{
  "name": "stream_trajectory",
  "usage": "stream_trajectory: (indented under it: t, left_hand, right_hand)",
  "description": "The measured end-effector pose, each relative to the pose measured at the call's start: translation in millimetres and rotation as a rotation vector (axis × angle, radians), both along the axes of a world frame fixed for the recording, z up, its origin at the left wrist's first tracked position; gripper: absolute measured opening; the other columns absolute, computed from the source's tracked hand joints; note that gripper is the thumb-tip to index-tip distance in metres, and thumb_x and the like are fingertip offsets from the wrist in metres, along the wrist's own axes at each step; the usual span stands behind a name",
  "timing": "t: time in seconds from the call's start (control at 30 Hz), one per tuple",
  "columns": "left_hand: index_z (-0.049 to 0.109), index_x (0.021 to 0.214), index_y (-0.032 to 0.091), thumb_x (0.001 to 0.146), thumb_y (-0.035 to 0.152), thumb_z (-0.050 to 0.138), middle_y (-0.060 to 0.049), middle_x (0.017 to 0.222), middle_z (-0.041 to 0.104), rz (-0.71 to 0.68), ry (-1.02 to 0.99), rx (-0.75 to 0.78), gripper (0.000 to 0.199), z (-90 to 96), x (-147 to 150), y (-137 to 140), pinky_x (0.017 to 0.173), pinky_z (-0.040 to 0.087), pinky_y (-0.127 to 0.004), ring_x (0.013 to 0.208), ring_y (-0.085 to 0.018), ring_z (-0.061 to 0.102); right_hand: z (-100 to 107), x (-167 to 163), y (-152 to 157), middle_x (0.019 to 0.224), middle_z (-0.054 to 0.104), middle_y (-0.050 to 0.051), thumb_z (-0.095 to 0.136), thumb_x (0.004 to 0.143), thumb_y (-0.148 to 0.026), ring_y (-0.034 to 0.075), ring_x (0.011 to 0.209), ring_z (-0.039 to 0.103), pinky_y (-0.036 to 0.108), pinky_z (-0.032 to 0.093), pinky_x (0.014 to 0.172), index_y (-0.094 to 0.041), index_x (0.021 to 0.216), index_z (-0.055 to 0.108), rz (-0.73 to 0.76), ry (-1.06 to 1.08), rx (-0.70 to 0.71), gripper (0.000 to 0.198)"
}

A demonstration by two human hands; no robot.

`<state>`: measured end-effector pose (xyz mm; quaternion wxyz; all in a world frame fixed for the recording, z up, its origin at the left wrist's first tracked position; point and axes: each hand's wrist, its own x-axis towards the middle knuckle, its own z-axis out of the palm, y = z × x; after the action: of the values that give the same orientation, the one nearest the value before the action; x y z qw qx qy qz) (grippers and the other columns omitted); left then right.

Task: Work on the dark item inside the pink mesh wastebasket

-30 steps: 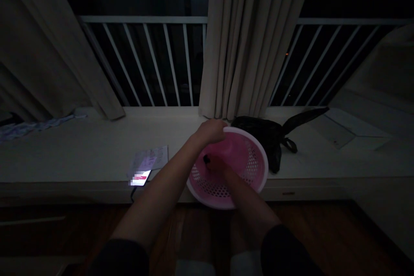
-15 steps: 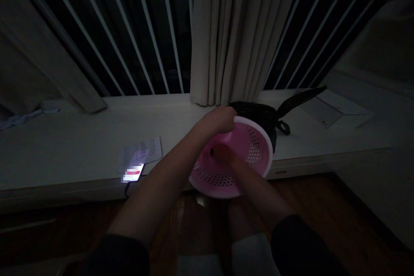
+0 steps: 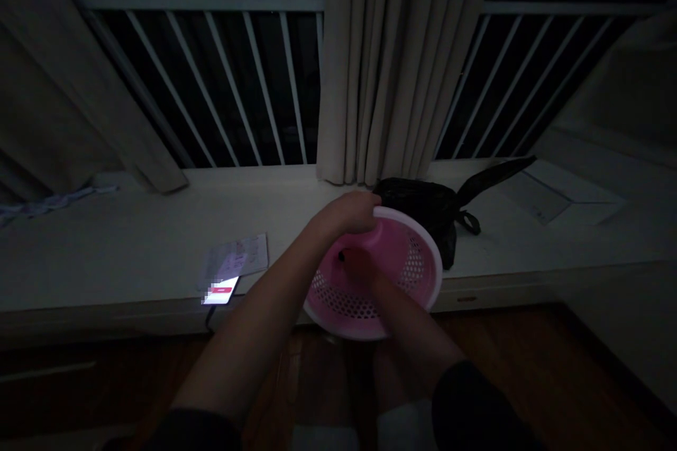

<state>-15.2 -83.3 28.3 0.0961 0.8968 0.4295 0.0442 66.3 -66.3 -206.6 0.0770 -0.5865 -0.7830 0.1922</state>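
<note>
Showing rows of holes, the pink basket (image 3: 394, 254) looks round and pale-rimmed.

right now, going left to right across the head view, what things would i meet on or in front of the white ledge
Crumpled cloth, lit phone, pink basket, black bag, white box.

Pink, lattice-patterned basket (image 3: 394, 243) with paler rim (image 3: 438, 264), black bag (image 3: 417, 197), beige curtain (image 3: 405, 70), white railing (image 3: 201, 4)

A black bag (image 3: 436, 208) (bulky) crowds the basket (image 3: 394, 251); sill (image 3: 227, 204) behind papers (image 3: 247, 254) is free.
</note>
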Motion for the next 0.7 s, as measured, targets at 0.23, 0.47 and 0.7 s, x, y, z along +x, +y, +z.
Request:
stream_trajectory:
  t: [0.23,0.47,0.7]
  left_hand:
    - [0.064,0.113,0.02,0.073,0.011,0.054,-0.007,0.108,0.071,0.047,-0.028,-0.102,0.042,-1.4,2.1,12.1,0.084,0.047,-0.028,0.099,-0.023,0.064]
    - [0.063,0.117,0.018,0.073,0.009,0.053,-0.008,0.112,0.071,0.019,0.085,-0.111,0.046,5.7,21.2,18.5,0.078,0.047,-0.024,0.097,-0.021,0.065]
    - [0.062,0.12,0.017,0.075,0.006,0.048,-0.009,0.12,0.068,0.098,0.114,-0.026,0.049,11.4,16.1,29.0,0.082,0.046,-0.023,0.107,-0.021,0.063]
  right_hand:
    - [30.6,-10.9,-15.6,0.11,0.068,0.012,0.053,0.086,-0.025,0.022,0.094,0.065,0.027,0.046,0.078,-0.014,0.11,0.066,0.107,0.019,-0.064,0.029]
    - [44.8,-0.1,-27.4,0.12,0.066,0.01,0.048,0.087,-0.027,0.022,0.1,0.064,0.026,0.045,0.081,-0.017,0.117,0.064,0.133,0.031,-0.077,0.035]
    - [49.4,14.8,-23.3,0.112,0.069,0.007,0.05,0.086,-0.027,0.02,0.091,0.066,0.024,0.045,0.072,-0.02,0.108,0.069,0.234,-0.048,-0.134,0.03]
